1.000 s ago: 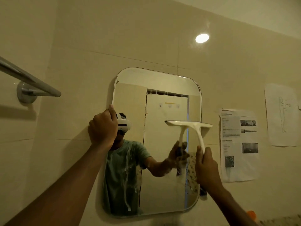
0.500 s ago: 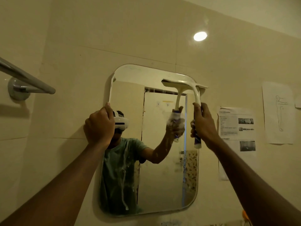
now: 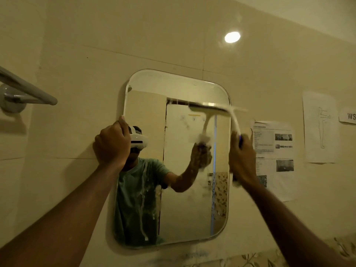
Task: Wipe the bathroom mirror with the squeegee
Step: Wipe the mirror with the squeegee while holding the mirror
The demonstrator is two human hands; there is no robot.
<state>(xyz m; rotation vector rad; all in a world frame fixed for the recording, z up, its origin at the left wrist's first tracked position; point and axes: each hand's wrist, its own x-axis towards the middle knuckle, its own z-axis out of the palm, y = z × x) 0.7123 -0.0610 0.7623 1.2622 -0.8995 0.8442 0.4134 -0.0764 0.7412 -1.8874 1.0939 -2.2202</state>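
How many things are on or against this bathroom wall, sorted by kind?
Mirror: 1
Squeegee: 1
Paper sheets: 2, a printed page and a figure drawing
Label strip, cut off by the frame edge: 1
Towel bar: 1
Total: 6

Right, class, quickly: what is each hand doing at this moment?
Left hand: closed, fingers curled over the left edge of the mirror.
Right hand: closed on the handle of the white squeegee.

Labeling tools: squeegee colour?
White squeegee, with a purple bit at the grip in the right hand; head view, motion-blurred.
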